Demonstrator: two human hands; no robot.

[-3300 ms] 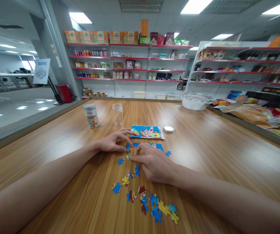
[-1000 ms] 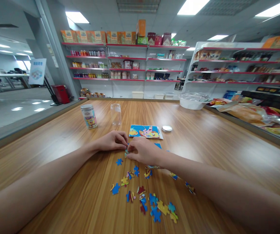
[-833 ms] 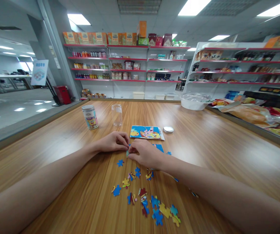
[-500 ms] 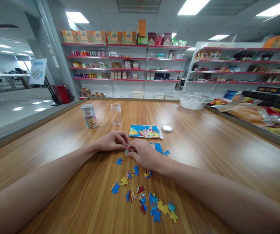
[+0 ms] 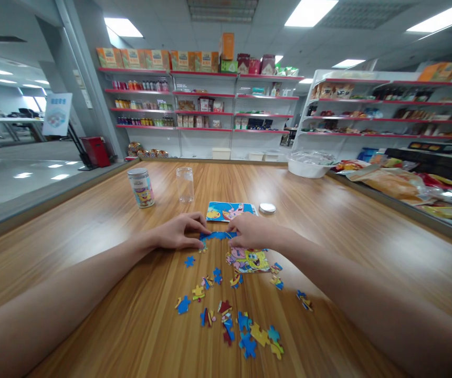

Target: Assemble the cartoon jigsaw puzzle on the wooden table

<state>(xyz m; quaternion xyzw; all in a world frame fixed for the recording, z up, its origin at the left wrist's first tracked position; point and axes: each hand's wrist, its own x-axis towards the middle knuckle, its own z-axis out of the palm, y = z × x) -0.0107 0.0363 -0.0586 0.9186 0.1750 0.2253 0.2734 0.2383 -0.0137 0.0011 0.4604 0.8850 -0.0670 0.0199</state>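
Note:
Both of my hands rest on a wooden table [image 5: 351, 231] over a partly joined jigsaw. My left hand [image 5: 178, 231] pinches the left end of a blue strip of joined pieces [image 5: 214, 235]. My right hand [image 5: 251, 231] presses on the strip's right end, fingers curled. Just below the right hand lies a joined patch with a yellow cartoon figure [image 5: 249, 260]. Several loose pieces [image 5: 229, 315] are scattered nearer to me. A printed reference picture [image 5: 226, 211] lies just beyond the hands.
A lidded cartoon-printed jar [image 5: 141, 188], a clear empty jar [image 5: 185, 184] and a round metal lid [image 5: 267, 208] stand beyond the picture. A white tub [image 5: 308, 164] sits far right. Snack bags [image 5: 399, 181] line the right edge. Store shelves [image 5: 210, 105] stand behind.
My right hand has moved up and right along the blue strip, uncovering the yellow-figure patch that was under it. My left hand stays at the strip's left end.

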